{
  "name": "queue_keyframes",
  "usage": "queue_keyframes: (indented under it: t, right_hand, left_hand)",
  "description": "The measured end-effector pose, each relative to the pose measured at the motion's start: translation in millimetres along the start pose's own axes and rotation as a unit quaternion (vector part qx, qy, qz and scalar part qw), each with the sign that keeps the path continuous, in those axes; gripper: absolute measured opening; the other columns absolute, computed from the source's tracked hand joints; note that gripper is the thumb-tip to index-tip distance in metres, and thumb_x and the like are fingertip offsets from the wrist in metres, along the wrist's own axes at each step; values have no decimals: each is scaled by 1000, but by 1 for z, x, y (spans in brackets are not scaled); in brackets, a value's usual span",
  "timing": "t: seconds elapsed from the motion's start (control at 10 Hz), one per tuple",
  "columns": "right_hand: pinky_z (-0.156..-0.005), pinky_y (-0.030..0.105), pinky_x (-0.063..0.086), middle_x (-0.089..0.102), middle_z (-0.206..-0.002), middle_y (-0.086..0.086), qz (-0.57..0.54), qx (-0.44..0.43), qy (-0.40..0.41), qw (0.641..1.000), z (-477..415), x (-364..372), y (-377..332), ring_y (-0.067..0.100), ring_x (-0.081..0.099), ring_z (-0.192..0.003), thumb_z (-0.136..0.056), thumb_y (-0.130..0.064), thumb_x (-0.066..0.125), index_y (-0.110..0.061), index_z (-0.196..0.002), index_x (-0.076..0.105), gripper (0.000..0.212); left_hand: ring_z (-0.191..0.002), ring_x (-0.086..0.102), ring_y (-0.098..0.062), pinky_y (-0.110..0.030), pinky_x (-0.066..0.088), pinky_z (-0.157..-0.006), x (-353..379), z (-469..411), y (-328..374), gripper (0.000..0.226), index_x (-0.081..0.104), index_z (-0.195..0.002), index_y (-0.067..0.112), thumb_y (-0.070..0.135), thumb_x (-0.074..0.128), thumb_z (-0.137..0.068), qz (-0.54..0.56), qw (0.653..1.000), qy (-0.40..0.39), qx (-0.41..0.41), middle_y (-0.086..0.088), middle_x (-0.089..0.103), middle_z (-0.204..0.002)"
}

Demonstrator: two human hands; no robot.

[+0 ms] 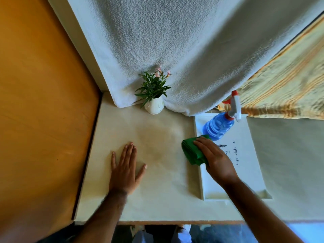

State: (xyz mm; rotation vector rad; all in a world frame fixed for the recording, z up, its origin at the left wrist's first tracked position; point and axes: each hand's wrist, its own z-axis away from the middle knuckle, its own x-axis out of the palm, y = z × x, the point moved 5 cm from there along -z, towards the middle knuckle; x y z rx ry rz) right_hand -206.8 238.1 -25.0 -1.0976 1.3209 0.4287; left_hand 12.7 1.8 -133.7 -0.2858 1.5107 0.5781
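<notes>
My left hand (125, 168) lies flat on the cream table top (157, 199), fingers straight and spread, holding nothing. My right hand (214, 159) rests on a folded green cloth (192, 151) at the left edge of a white tray (245, 172); its fingers lie over the cloth and the thumb appears tucked under it. A blue spray bottle (218, 128) with a white and red trigger head lies tilted at the tray's far end, just beyond the cloth. A faint brownish patch marks the table between my hands.
A white vase (155, 106) with a green plant and pink flowers stands at the back of the table. Behind it hangs a white towel (166, 41); a yellow striped cloth (289, 85) hangs at the right. An orange wall (40, 102) borders the left side.
</notes>
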Motion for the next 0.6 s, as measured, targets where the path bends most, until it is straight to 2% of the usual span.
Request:
queue_keyframes:
  t: [0.1, 0.2, 0.3, 0.4, 0.5, 0.6]
  right_hand:
    - [-106, 57, 52, 63, -141, 22, 48, 81, 56, 994, 43, -7, 34, 40, 59, -131, -69, 27, 72, 2, -134, 65, 70]
    - [-104, 61, 52, 59, -143, 26, 79, 123, 33, 989, 69, 3, 54, 45, 59, -131, -65, 27, 73, 6, -135, 63, 74]
    - [-112, 60, 44, 44, -154, 24, 83, 115, -37, 989, 85, 23, 65, 47, 48, -140, -73, 18, 77, 6, -146, 49, 78]
    - [-128, 47, 20, 14, -169, 18, 129, 99, -96, 982, 100, 40, 71, 34, 17, -157, -96, -35, 67, 1, -160, 21, 86]
    - [-130, 44, 10, -3, -172, 13, 144, 107, -136, 974, 103, 42, 67, 24, -4, -160, -97, -75, 31, -3, -163, 3, 102]
    - [-130, 46, 14, 1, -173, 14, 115, 99, -132, 980, 94, 31, 49, 24, -1, -160, -94, -82, 26, -3, -163, 8, 106]
  left_hand:
    - [-160, 27, -24, -68, 20, -128, -1, -1, 3, 86, 31, -163, 10, 64, 36, -97, -1, 1000, 13, 3, -9, 27, -174]
    - [-160, 28, -25, -68, 19, -128, 1, 1, 4, 85, 32, -163, 10, 64, 36, -98, -11, 1000, 25, 8, -9, 29, -174]
    - [-160, 30, -26, -68, 20, -128, 2, 1, 4, 85, 32, -163, 10, 64, 36, -98, -13, 1000, 27, 8, -10, 30, -174]
    - [-159, 31, -27, -69, 19, -128, 4, -1, 5, 85, 33, -163, 9, 63, 35, -98, -17, 1000, 18, 7, -11, 30, -173]
    - [-160, 28, -27, -70, 18, -128, 1, 3, 7, 87, 31, -163, 8, 66, 28, -98, -24, 1000, -15, 8, -11, 27, -174]
    - [-163, 17, -26, -68, 10, -130, 1, 0, 9, 103, 20, -166, 10, 79, -1, -93, -17, 998, -66, 2, -10, 15, -177]
